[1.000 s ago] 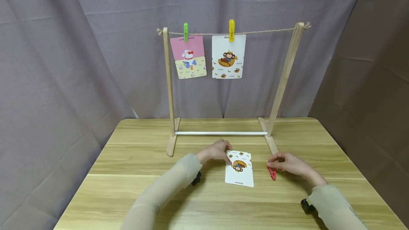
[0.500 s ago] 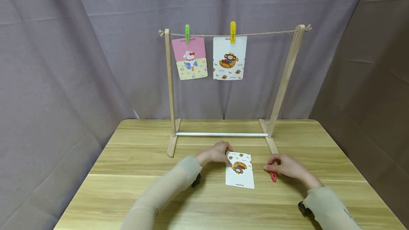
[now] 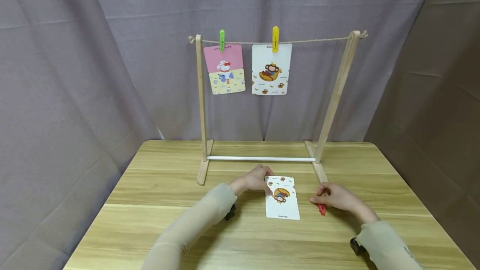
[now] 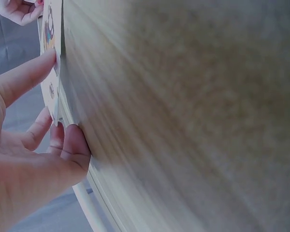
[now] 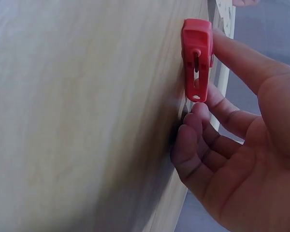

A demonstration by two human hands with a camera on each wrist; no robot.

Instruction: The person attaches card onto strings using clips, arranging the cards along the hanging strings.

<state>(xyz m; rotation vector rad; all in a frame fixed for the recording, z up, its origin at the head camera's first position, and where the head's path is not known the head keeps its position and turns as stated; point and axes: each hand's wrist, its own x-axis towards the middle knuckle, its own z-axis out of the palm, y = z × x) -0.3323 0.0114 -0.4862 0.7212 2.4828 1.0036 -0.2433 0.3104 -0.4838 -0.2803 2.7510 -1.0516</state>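
A white monkey card (image 3: 283,207) lies in front of the rack in the head view. My left hand (image 3: 256,178) is at its upper left corner; the left wrist view has the thumb (image 4: 31,75) on the card's face and a finger at its edge. To the card's right, my right hand (image 3: 339,197) holds a red clothespin (image 5: 197,60) close to the tabletop. In the right wrist view its thumb lies along one side of the clothespin, the index finger partly behind it. The other fingers curl near the wood.
A wooden rack (image 3: 339,88) with a rope (image 3: 318,41) stands behind the hands. A green clothespin (image 3: 222,41) holds a pink-and-yellow card (image 3: 225,80) there, and a yellow clothespin (image 3: 275,38) another monkey card (image 3: 260,61). A white bar (image 3: 261,158) joins the rack's feet.
My right thumb has slid left across the red clothespin, so less of it shows below the fingers. My left hand stays at the card's corner. The head view has tilted slightly.
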